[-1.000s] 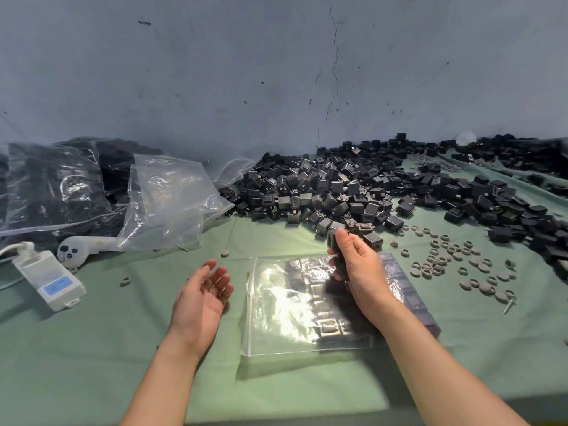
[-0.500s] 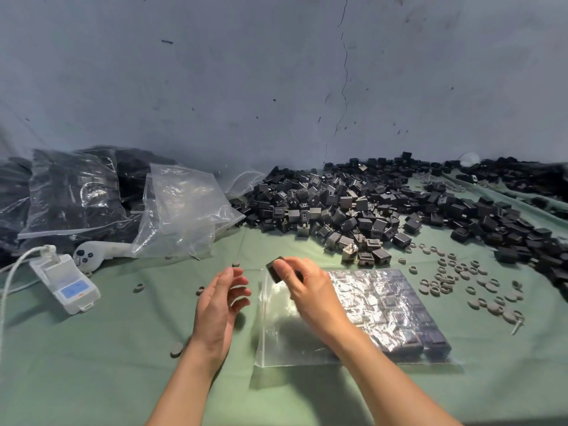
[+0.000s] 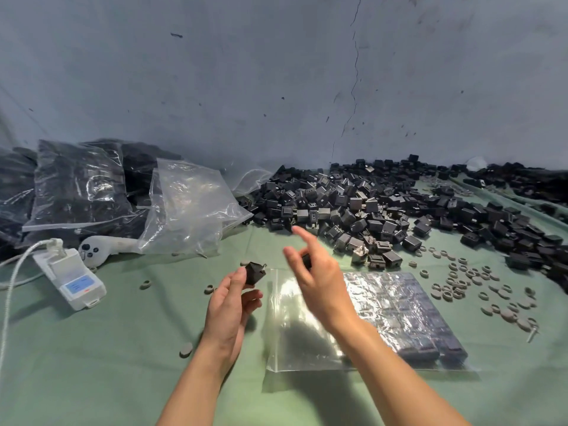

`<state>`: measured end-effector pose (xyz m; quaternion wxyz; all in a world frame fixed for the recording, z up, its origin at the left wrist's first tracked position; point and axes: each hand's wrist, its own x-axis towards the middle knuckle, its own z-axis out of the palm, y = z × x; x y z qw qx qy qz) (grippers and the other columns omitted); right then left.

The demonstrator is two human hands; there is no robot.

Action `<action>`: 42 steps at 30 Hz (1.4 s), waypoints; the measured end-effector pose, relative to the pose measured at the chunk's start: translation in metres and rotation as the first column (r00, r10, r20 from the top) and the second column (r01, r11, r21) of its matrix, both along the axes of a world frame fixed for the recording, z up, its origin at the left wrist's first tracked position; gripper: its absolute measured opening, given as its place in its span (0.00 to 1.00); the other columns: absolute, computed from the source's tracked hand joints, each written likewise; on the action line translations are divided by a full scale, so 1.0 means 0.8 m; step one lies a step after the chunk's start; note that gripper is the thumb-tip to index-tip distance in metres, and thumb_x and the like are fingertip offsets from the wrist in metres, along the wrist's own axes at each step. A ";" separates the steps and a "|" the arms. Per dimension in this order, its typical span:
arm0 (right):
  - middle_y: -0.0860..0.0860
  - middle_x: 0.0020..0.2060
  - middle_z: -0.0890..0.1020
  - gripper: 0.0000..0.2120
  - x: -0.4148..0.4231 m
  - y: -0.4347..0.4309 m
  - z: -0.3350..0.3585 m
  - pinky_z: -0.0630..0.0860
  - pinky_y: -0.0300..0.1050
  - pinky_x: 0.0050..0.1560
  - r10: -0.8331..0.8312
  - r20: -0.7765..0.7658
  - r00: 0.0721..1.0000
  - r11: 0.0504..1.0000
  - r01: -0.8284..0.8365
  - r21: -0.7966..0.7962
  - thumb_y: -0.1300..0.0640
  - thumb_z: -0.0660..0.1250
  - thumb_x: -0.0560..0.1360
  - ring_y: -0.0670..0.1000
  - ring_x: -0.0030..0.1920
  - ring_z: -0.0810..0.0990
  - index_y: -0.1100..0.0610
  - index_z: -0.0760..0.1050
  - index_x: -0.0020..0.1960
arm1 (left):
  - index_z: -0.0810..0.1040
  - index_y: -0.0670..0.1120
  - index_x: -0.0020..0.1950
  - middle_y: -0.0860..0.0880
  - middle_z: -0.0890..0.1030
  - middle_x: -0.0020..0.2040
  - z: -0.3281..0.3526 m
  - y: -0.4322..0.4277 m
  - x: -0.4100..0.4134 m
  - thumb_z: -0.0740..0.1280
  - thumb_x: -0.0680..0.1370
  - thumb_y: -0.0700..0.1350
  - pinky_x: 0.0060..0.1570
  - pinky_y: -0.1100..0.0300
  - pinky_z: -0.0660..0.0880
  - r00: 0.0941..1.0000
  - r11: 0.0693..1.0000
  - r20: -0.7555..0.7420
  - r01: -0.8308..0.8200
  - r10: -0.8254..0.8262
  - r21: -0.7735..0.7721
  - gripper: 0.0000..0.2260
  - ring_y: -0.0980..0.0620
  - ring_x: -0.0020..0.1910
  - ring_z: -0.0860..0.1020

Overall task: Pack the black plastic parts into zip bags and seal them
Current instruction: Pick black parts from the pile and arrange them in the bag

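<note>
Black parts [image 3: 408,315] fill rows in the clear zip bag [image 3: 302,345] on the worktop [image 3: 101,364], the left hand [image 3: 229,307] pinches one loose part [image 3: 255,273], and I cannot tell what the blurry right hand [image 3: 319,279] holds.

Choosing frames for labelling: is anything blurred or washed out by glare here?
Head view: the right hand is motion-blurred, fingers smeared, so its grip is unreadable. Head view: the left hand and the black part it pinches are sharp. Head view: glare streaks the zip bag, veiling some packed parts.
</note>
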<state>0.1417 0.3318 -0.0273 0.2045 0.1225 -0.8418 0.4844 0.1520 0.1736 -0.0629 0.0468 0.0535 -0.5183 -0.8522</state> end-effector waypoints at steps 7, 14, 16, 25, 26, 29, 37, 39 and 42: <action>0.50 0.45 0.81 0.18 -0.008 0.103 -0.021 0.72 0.40 0.39 -0.265 0.171 0.949 0.896 0.308 -0.320 0.44 0.56 0.83 0.46 0.40 0.79 0.53 0.71 0.66 | 0.80 0.47 0.58 0.46 0.82 0.55 -0.003 0.002 0.001 0.67 0.79 0.35 0.49 0.58 0.78 0.999 0.989 -0.010 -0.037 0.036 -0.141 0.11 0.52 0.51 0.81; 0.48 0.42 0.82 0.11 -0.011 0.117 -0.043 0.72 0.40 0.39 -0.329 0.229 0.916 0.835 0.395 -0.382 0.45 0.56 0.84 0.47 0.43 0.80 0.48 0.74 0.59 | 0.80 0.50 0.57 0.48 0.82 0.55 -0.008 0.005 0.025 0.67 0.80 0.36 0.42 0.73 0.75 0.986 0.857 -0.108 -0.164 0.127 -0.488 0.10 0.51 0.51 0.81; 0.48 0.42 0.82 0.10 -0.012 0.118 -0.042 0.74 0.42 0.39 -0.335 0.231 0.914 0.829 0.402 -0.390 0.45 0.56 0.84 0.47 0.42 0.80 0.46 0.74 0.58 | 0.80 0.50 0.56 0.48 0.81 0.56 -0.014 0.003 0.037 0.67 0.80 0.38 0.42 0.76 0.74 0.985 0.813 -0.125 -0.171 0.121 -0.557 0.09 0.54 0.51 0.82; 0.47 0.42 0.82 0.07 -0.009 0.118 -0.041 0.70 0.30 0.32 -0.342 0.231 0.911 0.819 0.410 -0.401 0.46 0.55 0.84 0.37 0.36 0.78 0.41 0.71 0.52 | 0.73 0.64 0.59 0.64 0.81 0.49 -0.016 0.015 0.066 0.66 0.80 0.49 0.44 0.73 0.74 0.990 0.597 -0.112 -0.038 -0.088 -0.801 0.12 0.62 0.46 0.80; 0.47 0.42 0.82 0.08 -0.009 0.118 -0.040 0.71 0.33 0.33 -0.342 0.231 0.911 0.817 0.410 -0.405 0.46 0.55 0.84 0.39 0.37 0.78 0.41 0.71 0.51 | 0.72 0.66 0.59 0.64 0.81 0.50 -0.016 0.013 0.068 0.64 0.81 0.50 0.45 0.70 0.75 0.993 0.620 -0.100 -0.038 -0.065 -0.783 0.11 0.62 0.46 0.80; 0.47 0.42 0.82 0.08 -0.010 0.119 -0.039 0.71 0.38 0.35 -0.343 0.238 0.909 0.815 0.414 -0.406 0.46 0.54 0.84 0.42 0.37 0.78 0.42 0.72 0.54 | 0.72 0.63 0.62 0.58 0.83 0.49 -0.012 0.011 0.068 0.61 0.83 0.49 0.45 0.60 0.77 0.999 0.728 -0.001 0.034 -0.048 -0.685 0.11 0.60 0.41 0.81; 0.48 0.42 0.82 0.08 -0.009 0.120 -0.043 0.69 0.28 0.28 -0.335 0.237 0.912 0.819 0.406 -0.405 0.47 0.54 0.84 0.34 0.29 0.74 0.45 0.72 0.56 | 0.63 0.49 0.74 0.45 0.85 0.47 0.017 0.030 0.048 0.64 0.82 0.46 0.44 0.54 0.78 0.958 0.778 0.235 0.274 -0.166 -0.565 0.21 0.48 0.41 0.86; 0.48 0.41 0.82 0.09 -0.010 0.120 -0.043 0.69 0.28 0.29 -0.345 0.234 0.909 0.819 0.413 -0.398 0.47 0.54 0.84 0.34 0.29 0.74 0.46 0.72 0.56 | 0.62 0.47 0.75 0.42 0.84 0.50 0.024 0.039 0.044 0.64 0.82 0.45 0.38 0.56 0.79 0.937 0.809 0.294 0.317 -0.187 -0.494 0.22 0.47 0.40 0.86; 0.48 0.41 0.81 0.09 -0.010 0.120 -0.043 0.70 0.29 0.29 -0.347 0.231 0.909 0.820 0.414 -0.396 0.47 0.54 0.84 0.34 0.30 0.75 0.47 0.72 0.56 | 0.60 0.46 0.75 0.36 0.82 0.53 0.034 0.053 0.041 0.63 0.82 0.42 0.41 0.51 0.82 0.901 0.859 0.354 0.377 -0.252 -0.347 0.23 0.43 0.45 0.85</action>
